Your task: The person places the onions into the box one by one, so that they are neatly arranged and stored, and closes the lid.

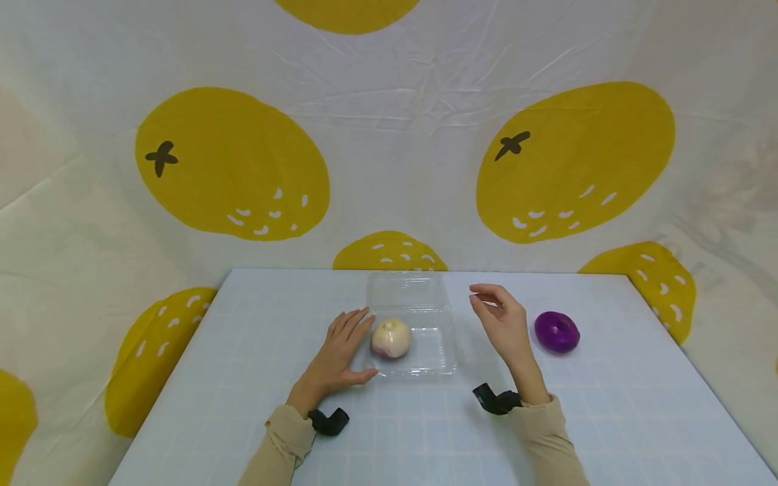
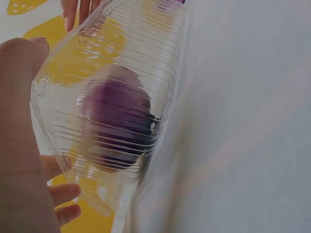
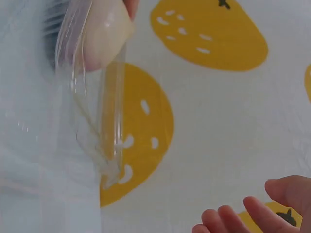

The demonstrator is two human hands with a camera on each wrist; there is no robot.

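Note:
A clear plastic clamshell box (image 1: 434,344) lies open on the table, its lid (image 1: 407,290) folded back to the far side. Inside, toward the left, sits a round white-and-purple turnip (image 1: 392,339); its purple side (image 2: 119,114) shows through the ribbed wall in the left wrist view. My left hand (image 1: 340,351) is at the box's left edge with fingers spread, thumb near the front corner. To the right of the box, my right hand (image 1: 501,320) is raised with loosely bent fingers and holds nothing. Beyond it lies a glossy purple round vegetable (image 1: 557,332).
The pale checked table (image 1: 243,418) meets a white cloth backdrop (image 1: 401,169) printed with large yellow fruit at its back edge. Black wrist straps (image 1: 328,422) sit at both of my cuffs.

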